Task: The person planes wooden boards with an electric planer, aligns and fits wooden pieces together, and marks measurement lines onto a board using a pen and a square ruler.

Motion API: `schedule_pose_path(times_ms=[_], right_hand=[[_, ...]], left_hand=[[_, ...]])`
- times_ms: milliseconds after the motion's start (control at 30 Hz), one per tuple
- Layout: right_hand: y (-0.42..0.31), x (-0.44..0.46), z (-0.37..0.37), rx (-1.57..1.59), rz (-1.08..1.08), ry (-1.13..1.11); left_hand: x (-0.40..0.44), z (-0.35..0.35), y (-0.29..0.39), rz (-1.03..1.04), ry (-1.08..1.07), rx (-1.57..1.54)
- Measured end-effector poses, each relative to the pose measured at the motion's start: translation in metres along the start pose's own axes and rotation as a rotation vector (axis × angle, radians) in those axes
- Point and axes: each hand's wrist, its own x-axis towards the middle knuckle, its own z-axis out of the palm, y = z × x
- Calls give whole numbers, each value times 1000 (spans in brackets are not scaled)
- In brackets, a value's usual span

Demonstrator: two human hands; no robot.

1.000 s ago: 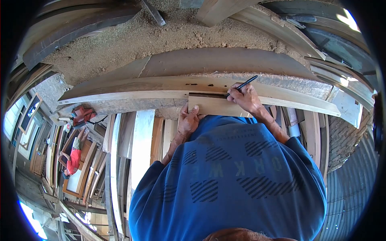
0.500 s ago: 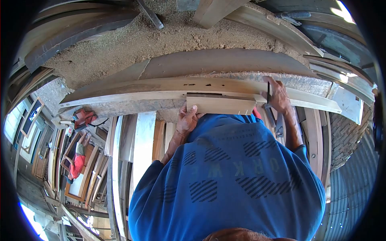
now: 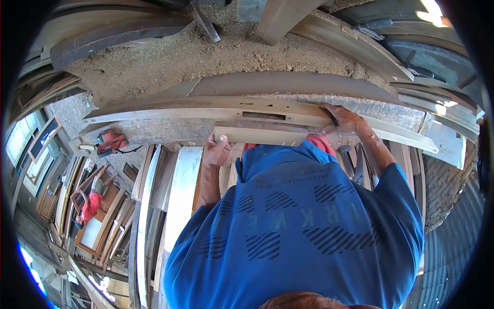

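My left hand [image 3: 218, 151] grips the left end of a short pale board [image 3: 262, 136], thumb on its face. This board lies against the near side of a long wooden beam [image 3: 195, 109]. A long rectangular slot [image 3: 264, 116] shows in the beam's near face, with small dark holes on its upper face. My right hand [image 3: 346, 119] is bent over the beam, right of the board. A thin dark stick [image 3: 333, 119] shows by its fingers, mostly hidden; its kind is unclear.
A red power tool [image 3: 111, 142] sits at the bench's left. Sawdust [image 3: 154, 67] covers the ground beyond, with timber around it. A hammer-like tool [image 3: 347, 160] lies near my right arm. A person in red [image 3: 92, 204] is at the far left among wooden frames.
My left hand has moved left and slightly down with the short board, exposing the slot. My right hand has come down and left onto the beam with the dark stick.
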Motion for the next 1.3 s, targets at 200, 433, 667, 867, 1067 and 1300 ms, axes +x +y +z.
schedule_pose_path(times_ms=[200,433,667,867,1067,1300], right_hand=[[0,1,24,-45,-28,122],[-23,-18,33,-58,-47,264],[-6,-25,89,-292,-133,548],[-1,-18,126,-282,-157,601],[6,5,98,-285,3,751],[10,8,113,-293,81,806]], left_hand=[[-14,-31,28,190,88,-9],[-2,-27,47,249,94,-82],[9,-41,33,251,203,-113],[9,-71,-13,277,490,-227],[21,-74,-47,387,360,-203],[28,-78,-57,284,304,-106]])
